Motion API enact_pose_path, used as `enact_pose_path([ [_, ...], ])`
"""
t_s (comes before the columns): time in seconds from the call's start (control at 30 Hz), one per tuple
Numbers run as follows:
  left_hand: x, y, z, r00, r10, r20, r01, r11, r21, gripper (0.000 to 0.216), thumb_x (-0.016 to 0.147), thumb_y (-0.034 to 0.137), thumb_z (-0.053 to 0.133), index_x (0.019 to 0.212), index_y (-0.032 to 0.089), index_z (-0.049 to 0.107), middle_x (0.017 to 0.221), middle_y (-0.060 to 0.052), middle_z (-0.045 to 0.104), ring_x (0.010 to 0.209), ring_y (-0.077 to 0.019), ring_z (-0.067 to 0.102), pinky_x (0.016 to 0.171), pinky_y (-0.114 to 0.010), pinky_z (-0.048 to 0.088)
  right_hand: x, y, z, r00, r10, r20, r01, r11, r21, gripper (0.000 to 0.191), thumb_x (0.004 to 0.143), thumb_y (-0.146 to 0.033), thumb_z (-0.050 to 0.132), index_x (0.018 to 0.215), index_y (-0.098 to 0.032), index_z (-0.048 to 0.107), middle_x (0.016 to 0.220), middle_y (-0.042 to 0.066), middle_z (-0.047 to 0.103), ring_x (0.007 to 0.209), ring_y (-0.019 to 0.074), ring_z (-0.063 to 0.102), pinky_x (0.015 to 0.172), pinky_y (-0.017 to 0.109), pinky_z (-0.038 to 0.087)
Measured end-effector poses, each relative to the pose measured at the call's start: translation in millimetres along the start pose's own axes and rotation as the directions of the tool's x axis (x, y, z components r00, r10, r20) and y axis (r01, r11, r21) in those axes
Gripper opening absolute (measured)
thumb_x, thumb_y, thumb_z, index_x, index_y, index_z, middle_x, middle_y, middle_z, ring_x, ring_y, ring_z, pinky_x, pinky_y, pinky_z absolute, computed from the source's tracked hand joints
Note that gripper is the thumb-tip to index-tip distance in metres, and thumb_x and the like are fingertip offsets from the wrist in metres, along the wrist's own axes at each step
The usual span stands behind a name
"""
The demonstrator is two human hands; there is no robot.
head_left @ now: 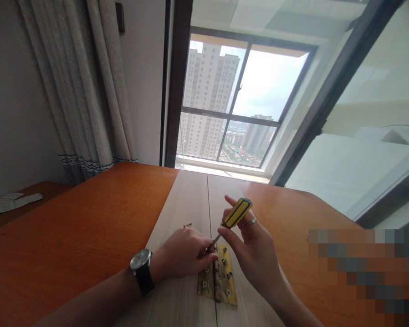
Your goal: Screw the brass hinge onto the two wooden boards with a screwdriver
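A brass hinge [221, 278] lies across the seam of two pale wooden boards [187, 204], with several screws in its leaves. My right hand [255, 250] grips the yellow-and-black handle of a screwdriver [236, 212], tilted, its tip down at the hinge's upper left. My left hand [186, 252], a watch on its wrist, pinches the screwdriver's shaft near the tip, at the hinge's top edge. A loose screw [187, 225] lies on the left board just beyond my left hand.
The boards rest on an orange-brown table [88, 231]. A lower side surface at far left carries a white strip [10, 202]. Curtains [88, 91] hang at back left and a large window [238, 104] is straight ahead. A blurred patch covers the table's right side.
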State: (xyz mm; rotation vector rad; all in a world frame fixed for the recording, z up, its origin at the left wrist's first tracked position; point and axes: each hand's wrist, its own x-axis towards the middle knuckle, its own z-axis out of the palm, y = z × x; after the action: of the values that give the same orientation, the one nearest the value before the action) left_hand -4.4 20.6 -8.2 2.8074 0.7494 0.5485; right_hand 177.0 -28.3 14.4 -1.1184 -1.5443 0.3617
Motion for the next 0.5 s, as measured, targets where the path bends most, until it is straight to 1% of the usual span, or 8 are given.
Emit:
enact_pose_path([
  [0.1,-1.1,0.8,-2.8,1.0,0.018,0.0,-0.018,1.0,-0.003,0.014,0.09,0.025,0.059,0.076,0.019,0.059,0.074,-0.002,0.071,0.068,-0.0194,0.067,0.062,-0.027,0.041,-0.2,0.0,0.9,1.0,-0.023,0.01,0.023,0.999,0.034,0.058,0.09,-0.033,0.069,0.145,-0.024,0.052,0.101,0.007,0.075,0.093,0.023,0.07,0.089,0.04,0.057],
  [0.17,-1.5,0.7,-4.3,1.0,0.029,0.001,-0.029,1.0,-0.006,0.012,0.087,0.02,0.058,0.074,0.019,0.057,0.073,-0.001,0.07,0.068,-0.0185,0.066,0.064,-0.027,0.041,-0.7,-0.9,1.2,0.998,-0.048,0.039,0.046,0.997,0.061,0.056,0.093,-0.031,0.065,0.146,-0.025,0.049,0.104,0.008,0.075,0.096,0.0233,0.07,0.091,0.041,0.057],
  [0.23,-1.6,0.3,-5.4,0.999,0.039,0.003,-0.039,0.999,-0.014,0.013,0.086,0.02,0.057,0.073,0.02,0.055,0.072,0.0,0.069,0.067,-0.0177,0.065,0.064,-0.026,0.041,-1.6,-2.2,0.9,0.995,-0.068,0.069,0.063,0.995,0.076,0.053,0.096,-0.027,0.059,0.147,-0.025,0.047,0.108,0.008,0.074,0.099,0.0231,0.07,0.094,0.042,0.055],
  [0.37,-1.7,-0.1,-6.7,0.999,0.045,0.016,-0.045,0.999,-0.018,0.014,0.087,0.02,0.056,0.073,0.019,0.055,0.072,0.0,0.068,0.066,-0.0165,0.064,0.063,-0.026,0.04,-3.4,-4.3,-0.8,0.989,-0.099,0.112,0.094,0.994,0.057,0.046,0.096,-0.018,0.053,0.141,-0.028,0.052,0.117,0.007,0.071,0.113,0.0239,0.066,0.106,0.046,0.046],
  [0.43,-1.5,-0.4,-6.7,0.999,0.042,0.022,-0.042,0.999,-0.01,0.014,0.088,0.02,0.056,0.074,0.019,0.057,0.073,-0.001,0.069,0.067,-0.0167,0.064,0.063,-0.026,0.04,-3.3,-4.3,-1.3,0.987,-0.11,0.118,0.104,0.993,0.054,0.047,0.096,-0.017,0.051,0.141,-0.031,0.051,0.123,0.007,0.068,0.115,0.0239,0.064,0.106,0.046,0.046],
  [0.5,-1.3,-0.9,-6.3,0.999,0.044,0.024,-0.044,0.999,-0.005,0.014,0.089,0.021,0.056,0.075,0.019,0.058,0.074,-0.001,0.069,0.069,-0.017,0.065,0.064,-0.026,0.04,-2.6,-3.4,-1.4,0.989,-0.11,0.1,0.106,0.993,0.047,0.05,0.097,-0.02,0.051,0.145,-0.033,0.048,0.127,0.007,0.064,0.113,0.0239,0.063,0.102,0.045,0.048],
])
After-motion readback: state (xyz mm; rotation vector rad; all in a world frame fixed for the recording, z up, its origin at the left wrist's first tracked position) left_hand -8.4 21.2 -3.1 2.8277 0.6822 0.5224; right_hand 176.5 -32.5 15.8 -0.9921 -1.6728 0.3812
